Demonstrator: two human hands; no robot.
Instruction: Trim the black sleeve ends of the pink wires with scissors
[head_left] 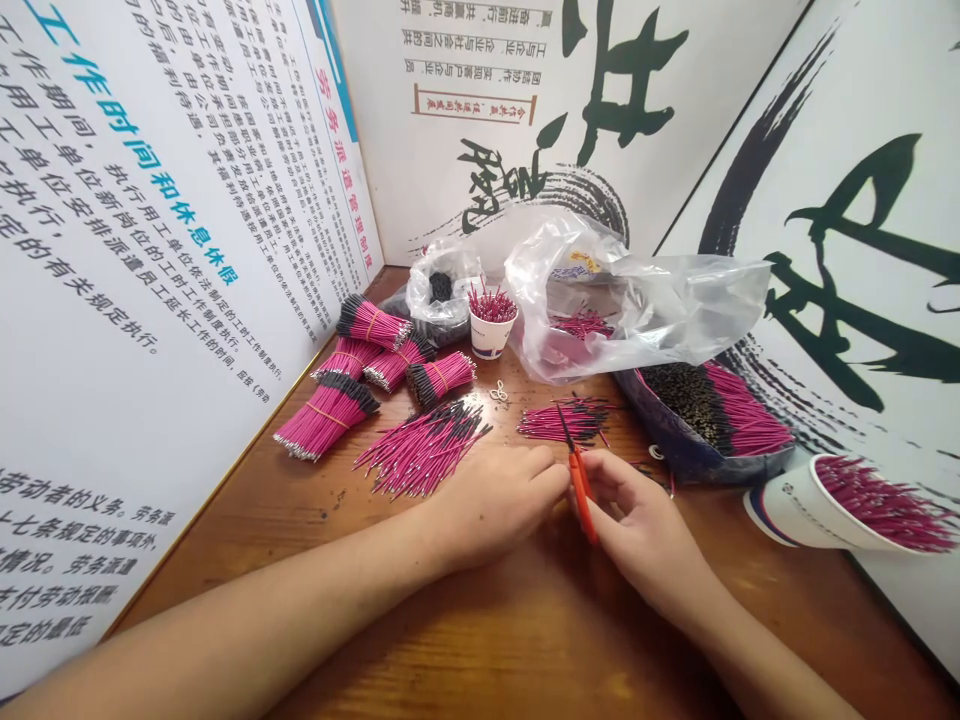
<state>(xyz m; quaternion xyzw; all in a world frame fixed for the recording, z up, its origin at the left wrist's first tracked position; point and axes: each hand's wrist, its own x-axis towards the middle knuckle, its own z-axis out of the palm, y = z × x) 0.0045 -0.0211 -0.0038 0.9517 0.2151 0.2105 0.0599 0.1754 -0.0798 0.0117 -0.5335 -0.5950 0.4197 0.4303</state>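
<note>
My right hand (637,515) is wrapped around slim orange-handled scissors (580,495), whose thin dark tips point up and away from me. Right beside the scissors, my left hand (510,500) is closed with its fingers curled in; whatever it holds is hidden. Beyond the tips lies a small pile of magenta wires with black sleeved ends (559,418). A larger loose spread of the same wires (424,447) lies past my left wrist, black ends pointing away.
Banded wire bundles (326,415) are stacked at the left. Behind stand a wire-filled paper cup (491,338), a bag of black pieces (442,315) and a clear plastic bag (652,310). A dark bag of wires (697,455) and a tilted cup (795,510) sit at right. Printed panels surround the table.
</note>
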